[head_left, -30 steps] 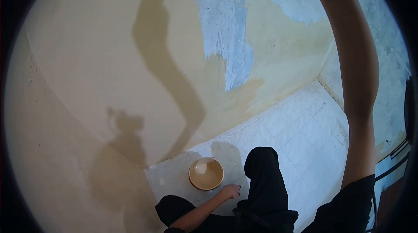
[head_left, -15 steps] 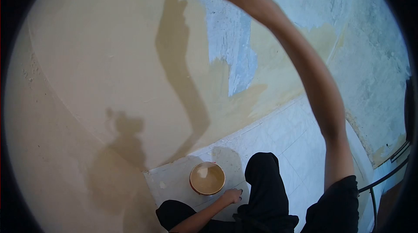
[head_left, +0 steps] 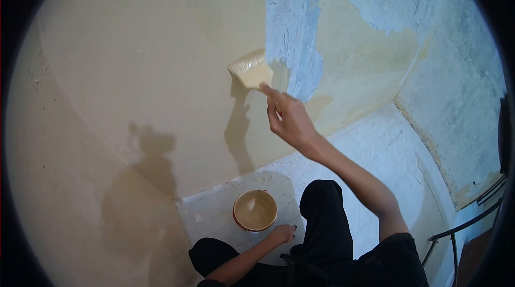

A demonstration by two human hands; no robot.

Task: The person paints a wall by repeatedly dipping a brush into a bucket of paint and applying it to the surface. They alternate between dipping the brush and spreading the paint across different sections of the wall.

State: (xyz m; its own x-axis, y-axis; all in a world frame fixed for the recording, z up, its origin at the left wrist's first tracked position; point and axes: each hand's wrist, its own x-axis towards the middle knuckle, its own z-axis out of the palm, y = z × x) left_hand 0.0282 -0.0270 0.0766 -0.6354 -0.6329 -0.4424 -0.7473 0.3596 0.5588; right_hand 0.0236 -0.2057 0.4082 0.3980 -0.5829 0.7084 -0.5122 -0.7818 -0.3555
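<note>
My right hand (head_left: pixel 294 120) grips the handle of a wide paintbrush (head_left: pixel 255 77). The brush is coated in cream paint, and its bristles are against the wall (head_left: pixel 177 72), left of a bare bluish patch (head_left: pixel 292 24). Down by my knees, my left hand (head_left: pixel 283 233) is closed with its fingers curled; whatever it holds, if anything, is hidden. Just up and left of that hand, a round bucket (head_left: pixel 255 210) of cream paint stands on the floor.
Light tiles (head_left: pixel 370 180) cover the floor around my bent legs (head_left: pixel 327 217). Another wall (head_left: pixel 456 88), greyish and rough, meets the painted one at the right. Dark curved metal bars (head_left: pixel 466 224) stand at the lower right. Shadows of me and the brush fall on the wall.
My right hand has come down from the top edge, bringing the paintbrush fully into view on the wall. My left hand and the bucket stay nearly in place.
</note>
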